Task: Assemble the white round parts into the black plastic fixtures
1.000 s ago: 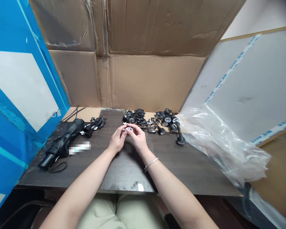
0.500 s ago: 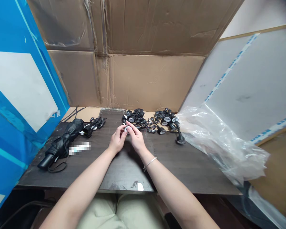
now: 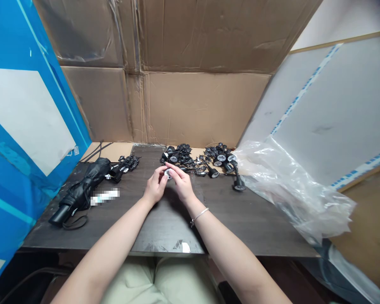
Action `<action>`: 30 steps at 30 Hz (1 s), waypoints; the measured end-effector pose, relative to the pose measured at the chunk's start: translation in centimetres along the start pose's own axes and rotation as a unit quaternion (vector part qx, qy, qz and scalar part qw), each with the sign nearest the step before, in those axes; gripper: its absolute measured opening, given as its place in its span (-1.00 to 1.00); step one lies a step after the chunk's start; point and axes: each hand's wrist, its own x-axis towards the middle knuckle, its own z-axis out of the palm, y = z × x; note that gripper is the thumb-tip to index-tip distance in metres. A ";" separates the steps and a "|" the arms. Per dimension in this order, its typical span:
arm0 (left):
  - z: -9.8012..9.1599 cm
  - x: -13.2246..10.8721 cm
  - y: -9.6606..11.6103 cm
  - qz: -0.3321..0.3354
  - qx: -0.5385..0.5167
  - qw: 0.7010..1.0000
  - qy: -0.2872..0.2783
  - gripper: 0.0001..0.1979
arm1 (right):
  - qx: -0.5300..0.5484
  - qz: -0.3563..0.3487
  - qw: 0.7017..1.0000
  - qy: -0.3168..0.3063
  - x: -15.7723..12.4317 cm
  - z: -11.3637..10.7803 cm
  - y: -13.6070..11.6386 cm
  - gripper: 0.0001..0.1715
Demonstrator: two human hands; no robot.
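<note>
Both hands meet above the middle of the table, gripping one small round part (image 3: pixel 168 174) with a pale, disc-like face. My left hand (image 3: pixel 156 185) pinches it from the left, thumb and fingers closed. From the other side my right hand (image 3: pixel 181 183) closes on it, thumb near the pale face. Fingers cover most of the part, so its full shape is hidden. Just beyond the fingertips lies a pile of black parts (image 3: pixel 180 154), some with round pale ends. Another heap of similar black parts (image 3: pixel 221 158) sits to the right, one piece (image 3: pixel 239 184) standing out in front.
A folded black umbrella (image 3: pixel 82 192) with a wrist strap lies at the left, near a small cluster of black parts (image 3: pixel 125 166) and a blurred white strip (image 3: pixel 105 196). Clear plastic sheeting (image 3: pixel 297 190) drapes over the right side. Cardboard (image 3: pixel 205 105) walls the back.
Both hands stay in nearly the same place on the round part. Its pale face looks slightly turned, and the right fingers have shifted a little. The whole view has drifted slightly.
</note>
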 end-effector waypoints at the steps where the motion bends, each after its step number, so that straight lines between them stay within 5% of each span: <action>1: 0.0 0.0 0.0 0.002 0.002 1.000 0.002 -0.69 | -0.004 -0.003 1.000 -0.001 0.0 0.0 0.0 -0.68; 23: 1.3 -0.1 0.3 -0.017 -0.006 0.998 0.063 -0.74 | -0.157 -0.133 0.979 -0.009 0.3 0.1 0.2 -0.69; 30: 1.2 0.0 0.5 -0.027 -0.030 0.997 0.070 -0.74 | -0.138 -0.089 0.986 -0.009 -0.1 0.3 0.5 -0.61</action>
